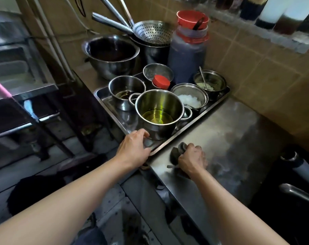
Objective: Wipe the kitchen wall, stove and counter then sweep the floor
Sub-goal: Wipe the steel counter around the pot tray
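Note:
My right hand (191,159) is closed around a dark grey cloth (178,151) and presses it on the steel counter (226,135), near the counter's front edge. The counter surface looks wet and streaked. My left hand (134,148) grips the near corner of a steel tray (104,96) that sits on the counter's left part. The tray holds several steel pots; the nearest pot (159,110) has yellow oil in it. The tan tiled wall (256,73) rises behind the counter on the right.
Behind the tray stand a large steel bowl (111,53), a colander with ladles (152,31) and a red-capped jar of dark liquid (187,52). Bottles line the ledge (274,13) above. A pink-handled stick (1,87) leans at left. Dirty floor (114,200) lies below.

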`<state>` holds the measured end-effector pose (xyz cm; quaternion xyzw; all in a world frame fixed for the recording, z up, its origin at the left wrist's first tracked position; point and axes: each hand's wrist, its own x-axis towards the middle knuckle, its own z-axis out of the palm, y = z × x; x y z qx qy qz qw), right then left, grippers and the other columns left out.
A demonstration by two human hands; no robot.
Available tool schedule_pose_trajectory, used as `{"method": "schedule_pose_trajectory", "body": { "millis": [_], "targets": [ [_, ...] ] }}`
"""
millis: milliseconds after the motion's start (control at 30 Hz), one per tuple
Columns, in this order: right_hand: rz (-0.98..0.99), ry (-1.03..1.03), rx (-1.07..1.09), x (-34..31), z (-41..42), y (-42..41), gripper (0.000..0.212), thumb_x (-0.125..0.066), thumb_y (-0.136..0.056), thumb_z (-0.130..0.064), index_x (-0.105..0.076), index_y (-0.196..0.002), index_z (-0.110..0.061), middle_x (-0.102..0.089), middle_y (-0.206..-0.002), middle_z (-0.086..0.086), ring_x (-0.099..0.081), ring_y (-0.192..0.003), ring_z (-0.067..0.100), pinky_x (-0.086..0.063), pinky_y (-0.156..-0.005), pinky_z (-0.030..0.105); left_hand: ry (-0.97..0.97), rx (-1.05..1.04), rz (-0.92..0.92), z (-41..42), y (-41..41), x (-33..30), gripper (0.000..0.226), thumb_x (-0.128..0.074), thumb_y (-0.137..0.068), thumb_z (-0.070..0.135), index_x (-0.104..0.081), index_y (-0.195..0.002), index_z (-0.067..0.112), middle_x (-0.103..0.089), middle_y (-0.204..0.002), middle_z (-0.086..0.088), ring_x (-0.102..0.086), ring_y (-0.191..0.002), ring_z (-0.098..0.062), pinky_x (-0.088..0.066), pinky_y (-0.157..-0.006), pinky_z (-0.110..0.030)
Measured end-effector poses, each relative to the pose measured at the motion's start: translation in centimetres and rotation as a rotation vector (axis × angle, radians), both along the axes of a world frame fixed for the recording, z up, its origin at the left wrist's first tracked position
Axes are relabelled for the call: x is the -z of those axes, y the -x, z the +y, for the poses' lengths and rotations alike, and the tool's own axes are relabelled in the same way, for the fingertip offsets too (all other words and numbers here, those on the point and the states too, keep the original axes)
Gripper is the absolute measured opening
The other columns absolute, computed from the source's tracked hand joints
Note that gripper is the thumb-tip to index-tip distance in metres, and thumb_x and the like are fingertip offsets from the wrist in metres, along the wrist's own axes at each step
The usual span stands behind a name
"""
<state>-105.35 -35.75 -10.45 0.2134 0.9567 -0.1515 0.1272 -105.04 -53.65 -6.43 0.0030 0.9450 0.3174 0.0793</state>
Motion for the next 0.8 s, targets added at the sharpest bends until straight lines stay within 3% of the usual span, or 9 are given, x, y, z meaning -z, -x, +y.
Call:
{"method": "schedule_pose_trajectory", "body": {
  "millis": [67, 267, 333, 433, 600, 800],
  "targets": [
    [-0.067, -0.014, -0.028, 0.5, -1.0, 0.6, 0.043, -0.049, -0.088, -0.031, -0.043, -0.126, -0.011, -0.043, -0.129, 0.014, -0.039, -0.121, 0.033, -0.038, -0.094, 0.040, 0.007, -0.026, -0.020, -1.4, 0.2, 0.4, 0.039, -0.062, -0.084, 0.020, -0.053, -0.121, 0.020, -0.056, -0.120, 0.001, -0.053, -0.112, -0.018, -0.045, -0.093, -0.032],
    [-0.137, -0.047, -0.128, -0.1, -5.8, 2.7, 0.044, -0.052, -0.085, -0.026, -0.042, -0.127, -0.014, -0.042, -0.133, 0.014, -0.037, -0.125, 0.032, -0.038, -0.097, 0.040, -0.012, -0.052, -0.042, -5.9, 1.8, 1.1, 0.038, -0.063, -0.082, 0.020, -0.055, -0.119, 0.021, -0.056, -0.120, 0.000, -0.053, -0.113, -0.018, -0.045, -0.094, -0.032],
    [-0.126, -0.033, -0.162, -0.4, -8.4, 2.6, 0.040, -0.052, -0.087, -0.032, -0.045, -0.122, -0.015, -0.044, -0.130, 0.013, -0.039, -0.124, 0.031, -0.039, -0.096, 0.038, -0.009, -0.050, -0.049, -7.6, 2.6, 1.1, 0.039, -0.062, -0.083, 0.020, -0.053, -0.120, 0.021, -0.055, -0.119, 0.001, -0.052, -0.113, -0.018, -0.044, -0.093, -0.030],
    [-0.090, 0.004, -0.275, -1.0, -13.0, 2.8, 0.049, -0.055, -0.084, -0.041, -0.044, -0.124, -0.014, -0.045, -0.128, 0.012, -0.041, -0.123, 0.032, -0.039, -0.097, 0.039, -0.005, -0.055, -0.045, -10.8, 3.8, 0.9, 0.041, -0.062, -0.083, 0.020, -0.052, -0.122, 0.021, -0.055, -0.119, 0.000, -0.052, -0.113, -0.019, -0.044, -0.093, -0.030],
    [0.035, 0.127, -0.427, -2.7, -20.0, 5.5, 0.048, -0.058, -0.086, -0.036, -0.044, -0.127, -0.015, -0.044, -0.127, 0.010, -0.040, -0.123, 0.029, -0.041, -0.097, 0.038, -0.002, -0.136, -0.066, -17.0, 5.3, 0.8, 0.043, -0.062, -0.084, 0.020, -0.051, -0.126, 0.020, -0.054, -0.126, 0.000, -0.050, -0.118, -0.018, -0.042, -0.094, -0.029],
    [0.062, 0.118, -0.583, -2.7, -28.4, 9.3, 0.049, -0.060, -0.083, -0.030, -0.044, -0.126, -0.014, -0.043, -0.127, 0.012, -0.039, -0.123, 0.030, -0.040, -0.099, 0.036, -0.049, -0.285, -0.069, -25.3, 6.2, 1.0, 0.042, -0.063, -0.082, 0.018, -0.053, -0.122, 0.020, -0.057, -0.122, 0.000, -0.054, -0.112, -0.019, -0.047, -0.095, -0.036]
  ]
}}
